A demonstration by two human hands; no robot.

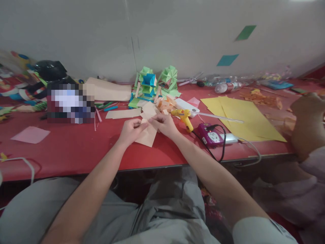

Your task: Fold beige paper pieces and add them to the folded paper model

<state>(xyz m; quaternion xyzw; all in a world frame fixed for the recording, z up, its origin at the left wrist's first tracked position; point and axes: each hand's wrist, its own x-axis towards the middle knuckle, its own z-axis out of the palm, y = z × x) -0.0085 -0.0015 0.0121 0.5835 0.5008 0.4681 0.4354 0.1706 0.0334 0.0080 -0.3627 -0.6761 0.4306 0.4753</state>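
A sheet of tan paper (148, 136) is held at its upper part between both hands, over the red table (101, 156). My left hand (133, 131) pinches its left side with thumb and fingers. On the right side, my right hand (164, 124) is closed on the same sheet near its top edge. More tan paper (149, 110) lies just behind the hands. Close to the right hand rests a yellow glue gun (185, 118) with a clear glue stick in its back.
Green and blue folded paper shapes (149, 84) stand at the back. On the right are a purple power socket (212, 135) and yellow sheets (243, 117). A pink paper (30, 134) lies left. Another person's arm (308, 125) is at the far right.
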